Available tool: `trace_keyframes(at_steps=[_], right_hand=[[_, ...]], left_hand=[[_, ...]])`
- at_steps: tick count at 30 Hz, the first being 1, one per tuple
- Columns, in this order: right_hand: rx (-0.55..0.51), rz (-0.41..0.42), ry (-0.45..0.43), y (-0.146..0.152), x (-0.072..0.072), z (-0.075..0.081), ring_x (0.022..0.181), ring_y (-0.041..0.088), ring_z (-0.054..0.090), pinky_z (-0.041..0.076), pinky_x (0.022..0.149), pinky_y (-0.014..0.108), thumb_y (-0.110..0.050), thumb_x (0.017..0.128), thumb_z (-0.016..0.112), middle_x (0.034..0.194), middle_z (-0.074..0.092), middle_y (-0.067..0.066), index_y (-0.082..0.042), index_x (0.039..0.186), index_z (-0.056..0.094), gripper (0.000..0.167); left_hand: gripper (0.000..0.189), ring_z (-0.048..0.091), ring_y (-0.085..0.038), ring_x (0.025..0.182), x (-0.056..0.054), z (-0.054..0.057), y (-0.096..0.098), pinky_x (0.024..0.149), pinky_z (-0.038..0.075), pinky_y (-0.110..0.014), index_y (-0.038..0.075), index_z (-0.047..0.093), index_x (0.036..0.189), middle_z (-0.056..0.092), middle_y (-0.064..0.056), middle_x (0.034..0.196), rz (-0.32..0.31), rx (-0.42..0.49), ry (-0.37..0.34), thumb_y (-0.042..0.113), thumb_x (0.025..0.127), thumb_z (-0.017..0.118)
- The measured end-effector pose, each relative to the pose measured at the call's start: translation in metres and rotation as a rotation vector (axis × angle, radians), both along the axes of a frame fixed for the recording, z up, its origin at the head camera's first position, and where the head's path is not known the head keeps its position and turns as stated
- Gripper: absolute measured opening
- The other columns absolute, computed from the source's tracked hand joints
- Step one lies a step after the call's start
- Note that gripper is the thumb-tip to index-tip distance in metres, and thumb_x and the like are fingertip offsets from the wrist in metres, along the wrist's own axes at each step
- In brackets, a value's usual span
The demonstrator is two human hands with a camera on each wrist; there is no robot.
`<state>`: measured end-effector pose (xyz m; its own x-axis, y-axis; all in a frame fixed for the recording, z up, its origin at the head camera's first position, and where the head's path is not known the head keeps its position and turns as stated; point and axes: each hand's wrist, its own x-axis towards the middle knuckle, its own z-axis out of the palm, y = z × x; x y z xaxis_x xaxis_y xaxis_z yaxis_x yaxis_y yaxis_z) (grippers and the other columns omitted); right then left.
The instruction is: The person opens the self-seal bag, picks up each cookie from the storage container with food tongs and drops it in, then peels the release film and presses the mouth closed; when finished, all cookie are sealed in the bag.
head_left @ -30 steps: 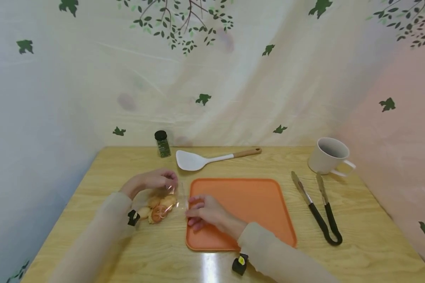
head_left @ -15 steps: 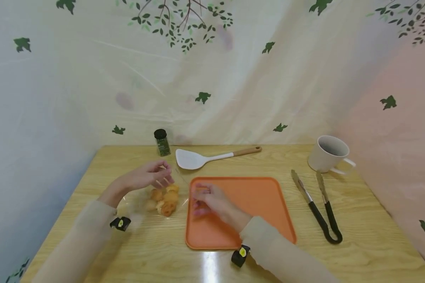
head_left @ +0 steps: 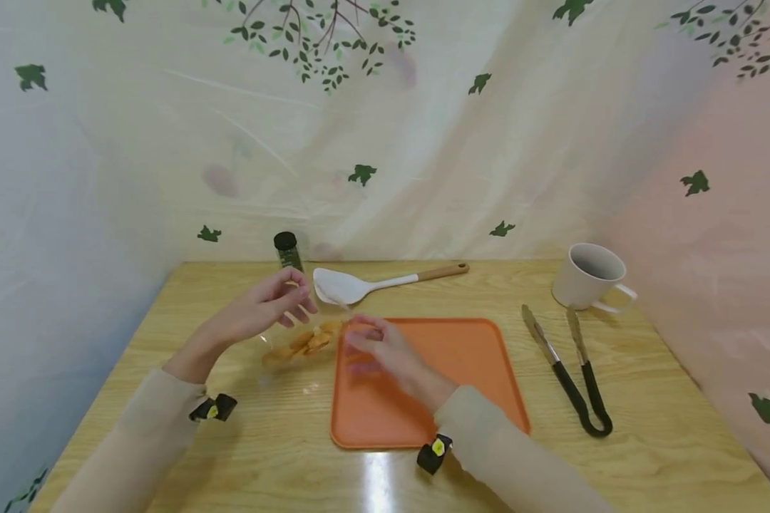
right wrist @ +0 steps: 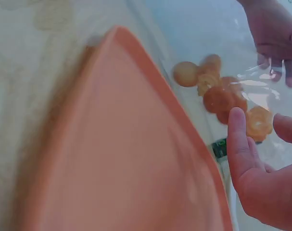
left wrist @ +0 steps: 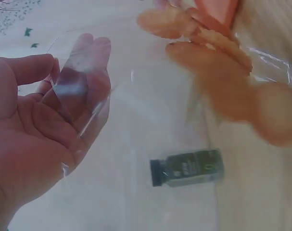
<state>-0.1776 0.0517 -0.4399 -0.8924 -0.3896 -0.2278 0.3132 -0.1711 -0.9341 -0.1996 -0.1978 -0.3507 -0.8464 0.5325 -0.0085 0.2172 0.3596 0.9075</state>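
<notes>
A clear plastic bag (left wrist: 136,72) with several golden-brown, cookie-like pieces (head_left: 308,342) is spread between the hands, over the table's left half. My left hand (head_left: 263,306) pinches one edge of the film between thumb and fingers; in the left wrist view the fingers (left wrist: 90,72) show through the plastic. At the bag's other edge is my right hand (head_left: 388,356), its fingers holding the film over the left side of an orange tray (head_left: 449,385). In the right wrist view thumb and forefinger (right wrist: 237,125) stand a little apart.
A green-labelled spice jar (head_left: 287,251) with a black lid stands at the back, partly behind the left hand. Beside it lies a white spatula (head_left: 340,286) with a wooden handle. Black-handled tongs (head_left: 574,392) and a grey mug (head_left: 587,276) are on the right.
My left hand has moved up and back from beside the cookie-like pieces, lifting its side of the bag. The right hand has shifted slightly up and back. The pieces have tilted inside.
</notes>
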Motion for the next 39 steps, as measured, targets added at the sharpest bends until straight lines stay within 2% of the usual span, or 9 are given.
trace_keyframes(at_steps=[5,9,14,18,23,28,31,34,39], right_hand=[[-0.046,0.010,0.043,0.005,-0.010,0.010,0.115,0.035,0.063,0.054,0.092,0.053,-0.013,0.103,0.063,0.126,0.063,0.013,0.006,0.142,0.047,0.047],[-0.096,-0.027,0.123,0.015,-0.011,0.023,0.109,0.029,0.065,0.051,0.098,0.052,-0.009,0.103,0.061,0.123,0.064,0.017,0.012,0.132,0.053,0.037],[-0.155,-0.079,0.227,0.038,-0.007,0.047,0.107,0.024,0.067,0.045,0.103,0.053,-0.010,0.102,0.063,0.124,0.067,0.016,0.004,0.121,0.064,0.023],[-0.103,-0.124,0.375,0.066,-0.002,0.067,0.109,0.028,0.068,0.049,0.100,0.052,-0.013,0.101,0.065,0.117,0.072,0.014,-0.002,0.116,0.067,0.019],[0.089,-0.149,0.551,0.099,0.008,0.093,0.098,0.028,0.073,0.057,0.087,0.044,-0.014,0.102,0.064,0.109,0.073,0.014,0.000,0.116,0.066,0.020],[0.201,-0.157,0.644,0.126,0.025,0.117,0.090,0.026,0.074,0.060,0.076,0.042,-0.011,0.101,0.065,0.104,0.074,0.012,-0.003,0.113,0.069,0.015],[0.250,-0.152,0.681,0.139,0.035,0.124,0.082,0.029,0.074,0.061,0.069,0.043,-0.008,0.100,0.065,0.100,0.074,0.014,-0.001,0.112,0.069,0.014],[0.299,-0.128,0.619,0.147,0.038,0.114,0.078,0.029,0.073,0.061,0.068,0.044,-0.011,0.100,0.066,0.099,0.074,0.016,0.003,0.112,0.068,0.018],[0.293,-0.092,0.318,0.150,0.028,0.074,0.082,0.025,0.074,0.061,0.072,0.045,-0.018,0.100,0.067,0.099,0.073,0.013,0.009,0.119,0.061,0.033]], left_hand=[[0.023,0.069,-0.036,0.096,0.007,0.017,0.005,0.079,0.058,-0.039,-0.002,0.046,0.117,0.068,-0.018,0.108,-0.013,0.065,0.052,0.020,0.111,0.045],[0.023,0.070,-0.032,0.096,0.014,0.028,0.012,0.079,0.059,-0.040,-0.002,0.047,0.116,0.070,-0.017,0.108,0.003,0.128,0.080,0.020,0.110,0.046],[0.021,0.071,-0.030,0.100,0.025,0.035,0.026,0.082,0.059,-0.042,0.000,0.049,0.115,0.070,-0.017,0.114,0.074,0.249,0.112,0.020,0.109,0.049],[0.022,0.069,-0.033,0.107,0.031,0.033,0.042,0.087,0.057,-0.047,-0.001,0.051,0.116,0.070,-0.017,0.117,0.151,0.382,0.118,0.019,0.108,0.052],[0.018,0.069,-0.031,0.109,0.034,0.022,0.063,0.090,0.056,-0.048,-0.001,0.054,0.115,0.069,-0.013,0.115,0.182,0.523,0.067,0.015,0.108,0.052],[0.013,0.070,-0.032,0.105,0.046,0.016,0.081,0.086,0.056,-0.052,0.005,0.055,0.116,0.070,-0.013,0.114,0.134,0.622,-0.018,0.015,0.108,0.052],[0.014,0.071,-0.032,0.101,0.052,0.008,0.092,0.084,0.057,-0.055,0.007,0.053,0.117,0.070,-0.015,0.114,0.114,0.637,-0.074,0.017,0.108,0.053],[0.018,0.073,-0.030,0.094,0.051,-0.012,0.103,0.080,0.058,-0.052,0.006,0.052,0.117,0.070,-0.016,0.113,0.143,0.626,-0.193,0.020,0.107,0.055],[0.025,0.075,-0.028,0.087,0.045,-0.054,0.114,0.069,0.061,-0.042,0.002,0.046,0.121,0.068,-0.022,0.118,0.257,0.591,-0.416,0.023,0.108,0.053]])
